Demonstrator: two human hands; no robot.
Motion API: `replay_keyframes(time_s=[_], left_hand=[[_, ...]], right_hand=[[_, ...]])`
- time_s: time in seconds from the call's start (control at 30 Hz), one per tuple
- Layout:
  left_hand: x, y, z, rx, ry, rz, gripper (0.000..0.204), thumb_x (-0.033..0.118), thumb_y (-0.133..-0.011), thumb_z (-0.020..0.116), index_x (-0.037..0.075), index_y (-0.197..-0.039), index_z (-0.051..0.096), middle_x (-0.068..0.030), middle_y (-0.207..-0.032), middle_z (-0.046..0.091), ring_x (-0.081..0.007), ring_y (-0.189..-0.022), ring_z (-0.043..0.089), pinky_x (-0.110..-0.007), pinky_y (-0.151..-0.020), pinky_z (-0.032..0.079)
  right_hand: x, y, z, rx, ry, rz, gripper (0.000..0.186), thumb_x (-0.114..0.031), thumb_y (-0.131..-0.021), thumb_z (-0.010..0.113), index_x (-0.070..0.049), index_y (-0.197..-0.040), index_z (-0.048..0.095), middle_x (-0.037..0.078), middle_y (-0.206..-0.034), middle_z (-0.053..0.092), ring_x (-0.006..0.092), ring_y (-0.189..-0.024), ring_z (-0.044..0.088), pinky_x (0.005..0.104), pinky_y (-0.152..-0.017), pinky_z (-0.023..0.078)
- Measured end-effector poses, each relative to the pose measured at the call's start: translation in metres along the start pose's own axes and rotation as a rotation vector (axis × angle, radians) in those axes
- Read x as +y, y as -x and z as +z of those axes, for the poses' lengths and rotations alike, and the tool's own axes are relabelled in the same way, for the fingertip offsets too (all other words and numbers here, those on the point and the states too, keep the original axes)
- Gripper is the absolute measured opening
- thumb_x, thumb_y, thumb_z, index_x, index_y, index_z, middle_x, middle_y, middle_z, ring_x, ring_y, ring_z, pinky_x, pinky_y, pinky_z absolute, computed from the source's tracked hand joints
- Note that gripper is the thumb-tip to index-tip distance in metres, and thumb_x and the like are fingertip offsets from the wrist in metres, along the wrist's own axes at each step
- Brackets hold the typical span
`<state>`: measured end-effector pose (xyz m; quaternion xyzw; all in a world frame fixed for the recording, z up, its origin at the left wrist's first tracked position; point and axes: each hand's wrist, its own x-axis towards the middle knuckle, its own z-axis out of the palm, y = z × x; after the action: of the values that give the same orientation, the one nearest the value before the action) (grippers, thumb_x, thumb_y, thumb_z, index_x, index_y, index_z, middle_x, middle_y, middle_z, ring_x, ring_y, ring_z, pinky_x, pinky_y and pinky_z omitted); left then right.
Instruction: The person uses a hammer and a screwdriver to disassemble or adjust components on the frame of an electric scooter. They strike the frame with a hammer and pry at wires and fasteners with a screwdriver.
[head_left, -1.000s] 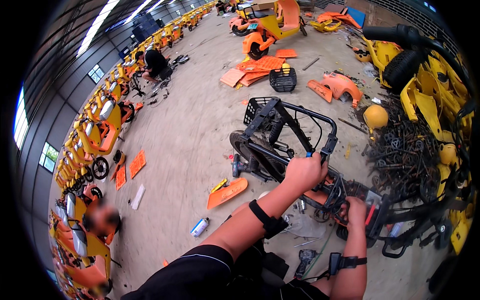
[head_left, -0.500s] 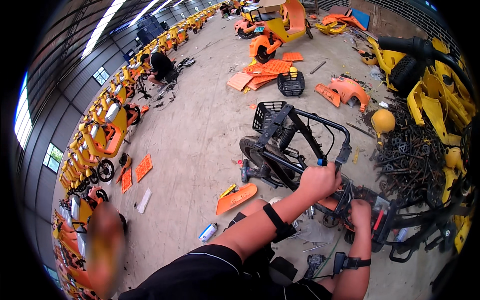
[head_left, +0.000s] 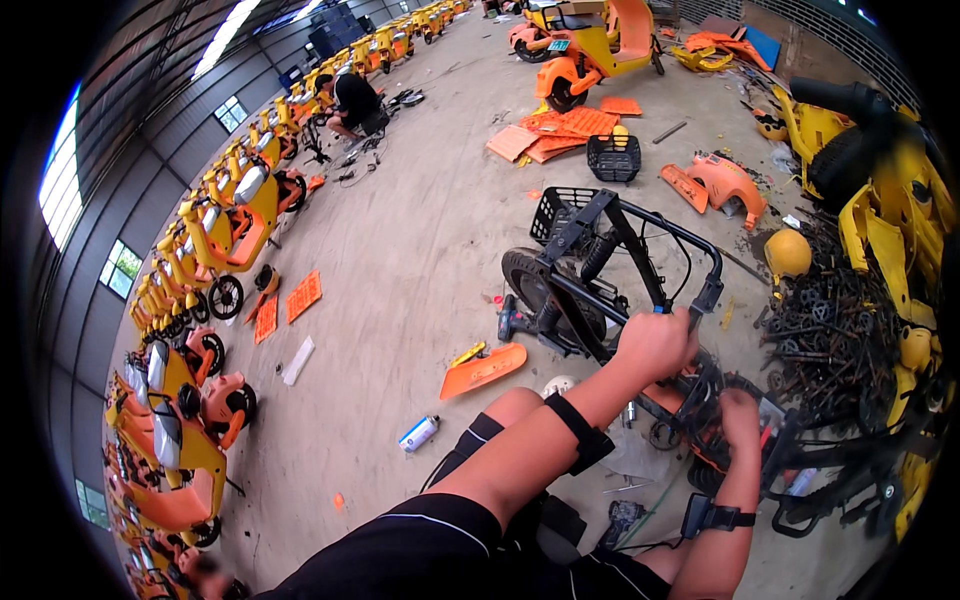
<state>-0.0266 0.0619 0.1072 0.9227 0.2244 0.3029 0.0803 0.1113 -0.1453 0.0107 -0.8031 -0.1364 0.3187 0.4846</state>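
A stripped black scooter frame (head_left: pixel 575 302) lies in front of me, its wheel (head_left: pixel 530 275) still attached. My left hand (head_left: pixel 655 345) is closed in a fist at the frame's near end, beside a small blue piece. What sits inside that fist is hidden. Lower and to the right, my right hand (head_left: pixel 740 420) has its fingers curled in among dark cables and parts of the frame's body (head_left: pixel 700 415). Its fingertips are hidden, so I cannot make out what they grip. Straps with small devices circle both forearms.
A power drill (head_left: pixel 622 520) lies near my right forearm, another (head_left: pixel 512 320) by the wheel. A spray can (head_left: pixel 419 434) and an orange panel (head_left: pixel 485 371) are to the left. Dark metal parts (head_left: pixel 835 340) are heaped at right. Yellow scooters (head_left: pixel 240 225) line the left; a person (head_left: pixel 355 103) crouches farther off.
The whole view has shifted, so the scene sits farther right. Both hands stay at about the same places on the frame; the right hand has moved slightly among the cables.
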Motion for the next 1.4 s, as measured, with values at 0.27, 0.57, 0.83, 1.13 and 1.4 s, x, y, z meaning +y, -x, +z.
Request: replay_keyframes(time_s=[0.27, 0.57, 0.83, 1.13, 1.4], left_hand=[[0.009, -0.003, 0.0, -0.039, -0.03, -0.029, 0.033, 0.033, -0.086, 0.068, 0.005, -0.072, 0.056, -0.0141, -0.052, 0.059, -0.0364, -0.047, 0.061, -0.047, -0.053, 0.052], [0.014, 0.001, -0.014, -0.128, -0.045, -0.088, 0.033, 0.035, -0.088, 0.066, 0.004, -0.076, 0.059, -0.016, -0.057, 0.062, -0.0392, -0.054, 0.064, -0.05, -0.059, 0.053], [0.024, -0.009, -0.02, -0.247, -0.127, -0.116, 0.036, 0.038, -0.092, 0.061, 0.003, -0.084, 0.063, -0.0197, -0.065, 0.067, -0.0389, -0.063, 0.069, -0.05, -0.062, 0.056], [0.025, -0.011, -0.012, -0.207, -0.118, -0.073, 0.035, 0.035, -0.091, 0.067, 0.003, -0.078, 0.058, -0.0214, -0.062, 0.063, -0.0433, -0.06, 0.064, -0.054, -0.058, 0.051], [0.018, -0.009, -0.007, -0.184, -0.131, -0.026, 0.033, 0.033, -0.09, 0.067, 0.005, -0.077, 0.058, -0.0194, -0.059, 0.063, -0.041, -0.057, 0.065, -0.051, -0.057, 0.052]], right_hand=[[0.03, -0.014, -0.019, 0.067, 0.152, -0.319, 0.031, -0.018, -0.093, 0.063, 0.002, -0.116, 0.068, 0.013, -0.096, 0.072, 0.0155, -0.084, 0.069, 0.0354, -0.054, 0.053], [-0.013, 0.026, -0.013, -0.071, 0.43, -0.353, 0.037, -0.003, -0.083, 0.059, -0.006, -0.118, 0.07, 0.022, -0.107, 0.072, 0.0363, -0.102, 0.069, 0.0428, -0.091, 0.052], [-0.026, 0.029, -0.022, -0.018, 0.351, -0.464, 0.042, -0.005, -0.078, 0.067, -0.011, -0.12, 0.071, 0.018, -0.117, 0.07, 0.0386, -0.112, 0.065, 0.0433, -0.095, 0.051], [-0.036, 0.036, -0.045, 0.036, 0.562, -0.108, 0.044, -0.017, -0.083, 0.064, -0.011, -0.127, 0.067, 0.019, -0.117, 0.071, 0.0397, -0.11, 0.067, 0.0476, -0.094, 0.053], [-0.048, 0.069, -0.048, 0.175, 0.739, -0.029, 0.025, -0.019, -0.086, 0.065, -0.002, -0.103, 0.069, 0.023, -0.1, 0.073, 0.0413, -0.098, 0.07, 0.0502, -0.086, 0.056]])
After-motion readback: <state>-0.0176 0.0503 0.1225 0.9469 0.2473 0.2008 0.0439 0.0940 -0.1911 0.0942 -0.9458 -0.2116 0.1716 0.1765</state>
